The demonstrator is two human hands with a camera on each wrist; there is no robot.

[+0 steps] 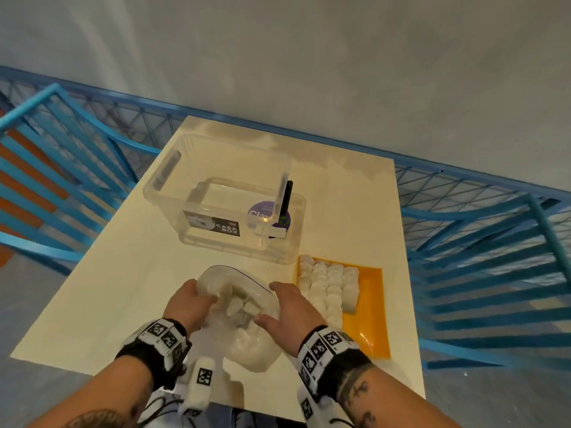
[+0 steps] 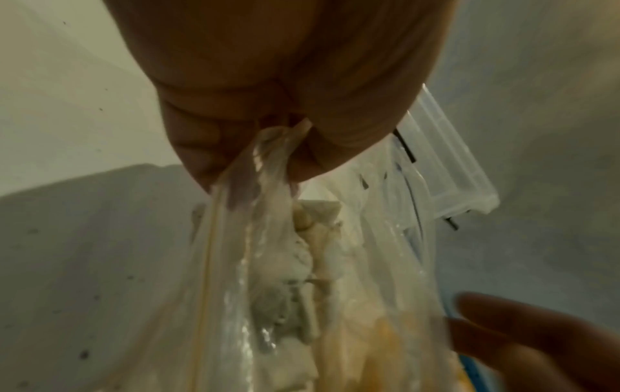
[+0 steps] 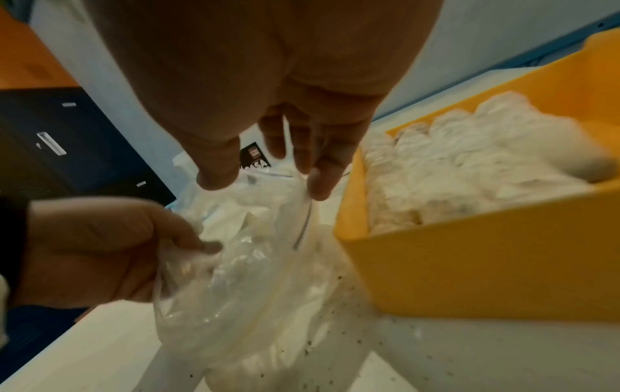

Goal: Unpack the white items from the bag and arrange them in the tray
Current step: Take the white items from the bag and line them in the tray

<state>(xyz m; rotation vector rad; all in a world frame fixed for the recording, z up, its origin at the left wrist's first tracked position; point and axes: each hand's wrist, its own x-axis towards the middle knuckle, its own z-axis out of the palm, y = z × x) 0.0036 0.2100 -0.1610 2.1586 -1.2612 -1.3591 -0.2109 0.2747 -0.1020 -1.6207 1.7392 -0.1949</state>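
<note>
A clear plastic bag [image 1: 247,338] lies open on the table in front of me, with white items [image 1: 239,305] bunched inside near its mouth. My left hand [image 1: 197,301] pinches the bag's left rim; in the left wrist view the film [image 2: 268,164] is squeezed between its thumb and fingers. My right hand [image 1: 278,304] is at the bag's right rim with straight, spread fingers [image 3: 318,183] touching the plastic and holding nothing. Just to the right sits an orange tray [image 1: 370,307] holding rows of white items [image 1: 327,288].
A clear storage box [image 1: 222,196] with a black label stands on the table behind the bag. Blue metal railing [image 1: 479,242] surrounds the table on the left, right and far sides. The tray's right half [image 1: 370,288] is bare orange.
</note>
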